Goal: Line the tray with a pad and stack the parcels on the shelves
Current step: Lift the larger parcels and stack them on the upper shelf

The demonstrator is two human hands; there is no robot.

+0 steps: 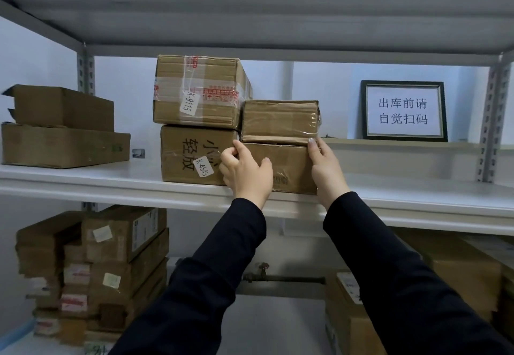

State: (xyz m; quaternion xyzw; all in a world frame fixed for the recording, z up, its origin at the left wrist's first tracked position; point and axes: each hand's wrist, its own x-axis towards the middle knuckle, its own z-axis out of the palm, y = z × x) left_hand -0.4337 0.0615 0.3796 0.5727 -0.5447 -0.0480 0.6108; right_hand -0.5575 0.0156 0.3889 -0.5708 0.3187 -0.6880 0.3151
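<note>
Two small brown parcels are stacked on the white middle shelf [111,185]. My left hand [246,172] grips the left end of the lower parcel [289,168], fingers curled at its top corner and thumb on its front. My right hand [325,168] holds the right end, fingertips reaching the seam below the upper parcel [279,121]. Directly to the left stands a taller stack: a taped box labelled K-9115 [197,92] on a box labelled K-4545 [192,154]. No tray or pad is in view.
Two flat cartons [61,135] lie at the shelf's left end. A framed sign [403,111] leans against the back wall on the right. The lower shelf holds stacked parcels at left [94,265] and large cartons at right [459,268]. A steel shelf [250,7] hangs overhead.
</note>
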